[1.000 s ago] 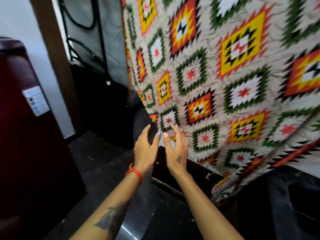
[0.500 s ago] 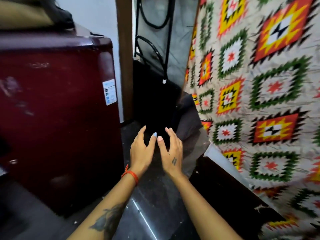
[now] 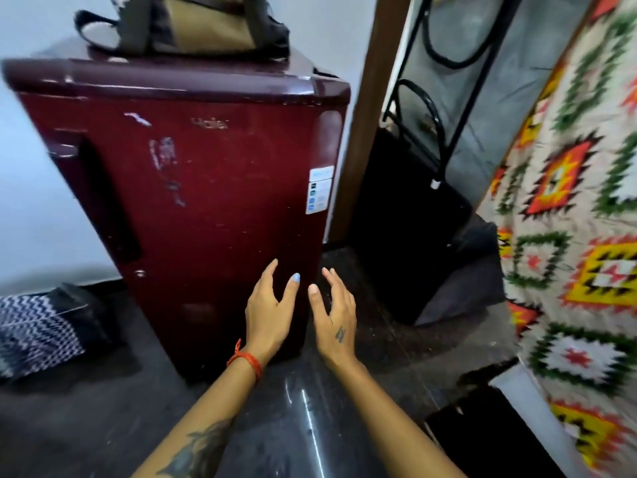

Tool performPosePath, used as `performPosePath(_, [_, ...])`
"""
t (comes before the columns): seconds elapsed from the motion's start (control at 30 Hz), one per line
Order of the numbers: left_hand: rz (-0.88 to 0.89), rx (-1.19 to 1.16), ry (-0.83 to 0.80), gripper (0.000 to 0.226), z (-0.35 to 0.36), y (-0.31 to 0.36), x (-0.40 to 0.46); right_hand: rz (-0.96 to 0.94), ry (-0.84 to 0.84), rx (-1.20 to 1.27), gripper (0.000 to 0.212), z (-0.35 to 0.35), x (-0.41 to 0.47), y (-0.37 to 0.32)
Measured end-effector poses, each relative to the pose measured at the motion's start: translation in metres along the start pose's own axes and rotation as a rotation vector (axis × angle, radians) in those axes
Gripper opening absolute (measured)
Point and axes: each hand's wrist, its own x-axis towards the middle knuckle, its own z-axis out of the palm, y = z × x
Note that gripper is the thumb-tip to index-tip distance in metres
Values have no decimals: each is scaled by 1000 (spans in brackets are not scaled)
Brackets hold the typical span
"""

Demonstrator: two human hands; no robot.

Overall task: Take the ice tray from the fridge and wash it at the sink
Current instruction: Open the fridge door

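Left hand (image 3: 267, 313): raised in front of the fridge (image 3: 193, 208), fingers loosely spread and relaxed, grasping nothing, orange thread band (image 3: 246, 360) at the wrist. Right hand (image 3: 336, 320): just beside the left, likewise released, fingers slightly bent, holding nothing, small tattoo on its back. Fridge: dark red, upright, long axis vertical, door closed and facing the hands, recessed handle (image 3: 110, 201) on its left edge, white stickers (image 3: 320, 190) near its right edge. Ice tray: not visible. Bag (image 3: 193, 25): resting on the fridge top. Zigzag-patterned cloth (image 3: 34, 326): on the floor left of the fridge. Patterned blanket (image 3: 579, 236): hanging well right of the fridge. Black metal frame (image 3: 431, 108): between fridge and blanket.
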Motion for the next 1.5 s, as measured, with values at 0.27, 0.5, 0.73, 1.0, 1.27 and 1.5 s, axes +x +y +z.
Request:
performPosePath(0.27, [-86,-4,193,59,-36,-31,18,-15,-151,88,72,54,19,-11])
performPosePath(0.5, [-116,-15,301,57,-80,-48,38,-27,-261,133,76,103,24,-33])
performPosePath(0.73, [-112,26,337,57,-143,-73,76,5,-288,153,75,166,29,-62])
performPosePath(1.0, [-94,40,410,57,-208,-100,127,44,-266,166,76,238,40,-96])
performPosePath(1.27, [-48,22,337,58,-246,-118,177,43,-239,199,76,296,60,-134])
performPosePath(1.5, [-31,-57,194,50,-254,-119,202,-5,-223,255,47,321,84,-172])
